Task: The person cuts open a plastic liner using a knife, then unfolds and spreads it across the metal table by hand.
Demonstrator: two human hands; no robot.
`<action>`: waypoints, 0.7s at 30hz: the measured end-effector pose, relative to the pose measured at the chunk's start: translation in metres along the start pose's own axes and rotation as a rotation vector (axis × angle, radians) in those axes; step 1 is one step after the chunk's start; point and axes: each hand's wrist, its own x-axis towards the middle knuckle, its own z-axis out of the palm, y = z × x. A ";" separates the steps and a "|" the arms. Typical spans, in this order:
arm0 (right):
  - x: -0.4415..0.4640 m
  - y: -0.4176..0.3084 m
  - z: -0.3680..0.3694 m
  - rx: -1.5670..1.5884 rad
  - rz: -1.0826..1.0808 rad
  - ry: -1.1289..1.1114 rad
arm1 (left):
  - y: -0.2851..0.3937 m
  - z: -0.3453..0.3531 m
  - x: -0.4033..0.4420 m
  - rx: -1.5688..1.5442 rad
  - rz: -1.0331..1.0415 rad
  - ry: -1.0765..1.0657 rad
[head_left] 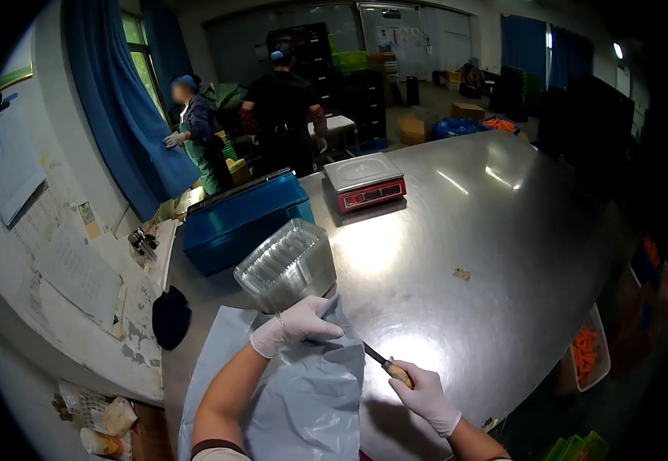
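Observation:
My left hand [299,324], in a white glove, pinches the top edge of a large grey plastic bag [303,399] lying on the metal table [442,223]. In my gloved right hand [426,397] is a knife [397,373] with a light brown handle; its dark blade points up and left to the bag's right edge. Just beyond my left hand, a stack of clear plastic trays [288,265] stands at a tilt, partly behind the bag.
A blue box [249,219] and a red scale [368,184] stand at the table's far side. Two people are beyond it, by a blue curtain [119,100] and dark crates. A white basket [589,349] of orange pieces is right of the table.

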 end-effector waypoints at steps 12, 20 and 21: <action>-0.032 -0.004 -0.036 0.202 0.047 -0.067 | 0.015 0.035 -0.018 0.080 -0.079 -0.077; -0.042 0.004 -0.080 0.209 0.163 -0.282 | 0.029 0.054 -0.026 0.258 -0.130 -0.125; -0.041 0.006 -0.082 0.187 0.142 -0.293 | 0.030 0.058 -0.027 0.266 -0.108 -0.139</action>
